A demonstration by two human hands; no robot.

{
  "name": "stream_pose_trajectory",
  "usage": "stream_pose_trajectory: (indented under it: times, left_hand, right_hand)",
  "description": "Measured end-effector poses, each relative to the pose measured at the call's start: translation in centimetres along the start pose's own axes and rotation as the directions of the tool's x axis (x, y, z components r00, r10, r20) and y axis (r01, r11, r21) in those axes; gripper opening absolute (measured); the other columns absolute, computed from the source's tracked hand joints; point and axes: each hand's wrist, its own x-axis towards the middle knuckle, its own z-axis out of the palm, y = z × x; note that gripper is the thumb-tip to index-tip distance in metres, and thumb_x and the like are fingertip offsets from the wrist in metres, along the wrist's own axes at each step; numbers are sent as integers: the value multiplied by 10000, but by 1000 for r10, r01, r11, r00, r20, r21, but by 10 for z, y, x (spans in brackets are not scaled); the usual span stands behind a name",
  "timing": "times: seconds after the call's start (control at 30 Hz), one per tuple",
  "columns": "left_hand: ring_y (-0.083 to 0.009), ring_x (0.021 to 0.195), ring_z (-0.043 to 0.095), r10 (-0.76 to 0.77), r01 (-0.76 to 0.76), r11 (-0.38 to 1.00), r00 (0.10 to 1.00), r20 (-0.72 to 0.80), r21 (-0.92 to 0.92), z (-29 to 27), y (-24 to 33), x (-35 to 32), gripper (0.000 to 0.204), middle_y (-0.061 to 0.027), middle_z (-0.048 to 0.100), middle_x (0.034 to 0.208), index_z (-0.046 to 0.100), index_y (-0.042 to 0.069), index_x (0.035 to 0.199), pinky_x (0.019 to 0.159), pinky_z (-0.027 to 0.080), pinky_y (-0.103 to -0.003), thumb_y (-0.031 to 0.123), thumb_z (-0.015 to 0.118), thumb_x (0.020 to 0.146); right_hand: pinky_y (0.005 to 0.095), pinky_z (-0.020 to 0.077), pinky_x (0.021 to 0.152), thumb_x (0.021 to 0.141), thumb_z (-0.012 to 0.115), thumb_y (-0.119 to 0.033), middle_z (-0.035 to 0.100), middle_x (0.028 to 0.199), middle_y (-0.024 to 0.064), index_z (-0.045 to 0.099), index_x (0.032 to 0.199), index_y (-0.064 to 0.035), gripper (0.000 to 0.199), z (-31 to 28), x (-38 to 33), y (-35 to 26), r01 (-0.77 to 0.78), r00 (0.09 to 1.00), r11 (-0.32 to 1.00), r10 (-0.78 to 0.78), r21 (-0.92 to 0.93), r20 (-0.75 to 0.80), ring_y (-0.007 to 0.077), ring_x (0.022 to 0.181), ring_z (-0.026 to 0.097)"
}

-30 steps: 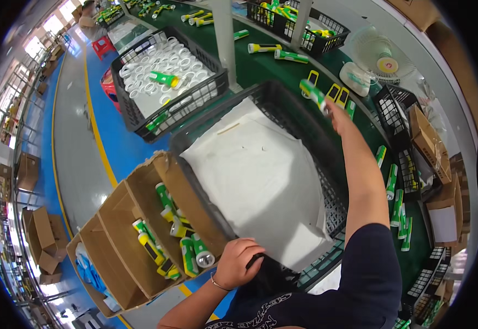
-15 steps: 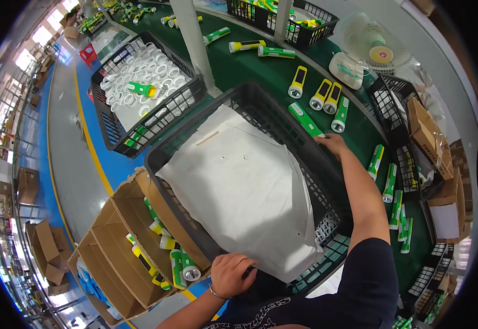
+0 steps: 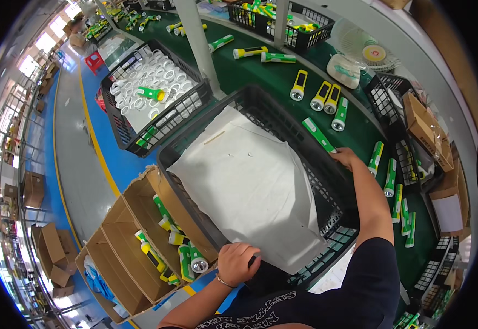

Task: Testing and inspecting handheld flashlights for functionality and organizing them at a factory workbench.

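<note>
A large black plastic crate (image 3: pixel 195 142) lined with a white sheet (image 3: pixel 255 186) stands in front of me. My left hand (image 3: pixel 238 263) grips the crate's near rim, fingers curled over the edge. At the far right rim, my right hand (image 3: pixel 346 158) holds on beside a green flashlight (image 3: pixel 318 135) that lies along that rim on the green table (image 3: pixel 261 77).
A cardboard box (image 3: pixel 135 230) with several green and yellow flashlights sits at the crate's left. Behind it, a black crate (image 3: pixel 119 123) holds white rings. More flashlights lie on the table, with a small fan (image 3: pixel 354 57), wire baskets and cardboard boxes at the right.
My right hand came back from the table and now holds the crate's far rim. The crate has shifted and the view has tilted; my left hand stays on the near rim.
</note>
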Motion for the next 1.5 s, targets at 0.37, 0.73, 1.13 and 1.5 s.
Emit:
stream_pose_trajectory:
  times: [0.37,0.73,1.13,1.5]
  left_hand:
    - [-183,768,610,-39,39,999,999,25,17,4,0,5,120,30,613,768,661,189,781,693,422,-324,189,721,677]
    - [-174,763,608,-32,31,999,999,27,6,3,-1,6,139,33,609,771,660,187,792,694,421,-320,187,723,667]
    - [-140,778,608,-90,91,996,995,42,-23,5,-4,5,149,51,613,781,664,192,804,704,415,-305,191,728,669]
    - [-135,795,610,-107,107,994,993,56,-6,4,-5,5,138,55,627,802,663,189,798,720,413,-297,192,726,674]
  right_hand:
    - [248,257,437,795,729,-327,669,851,2,594,1165,-83,463,-13,1,-1,-68,990,997,64,35,125,69,487,319]
    - [262,279,416,771,740,-310,658,801,18,615,1097,-72,423,-5,-2,2,-82,995,996,83,-30,53,89,469,377]
    - [335,381,462,789,700,-395,649,752,67,664,1043,-25,451,11,70,-137,189,980,715,-93,-673,176,191,468,476]
    - [274,269,408,820,676,-297,554,709,10,383,1441,-116,710,81,149,-223,397,913,912,-404,101,56,91,464,386]
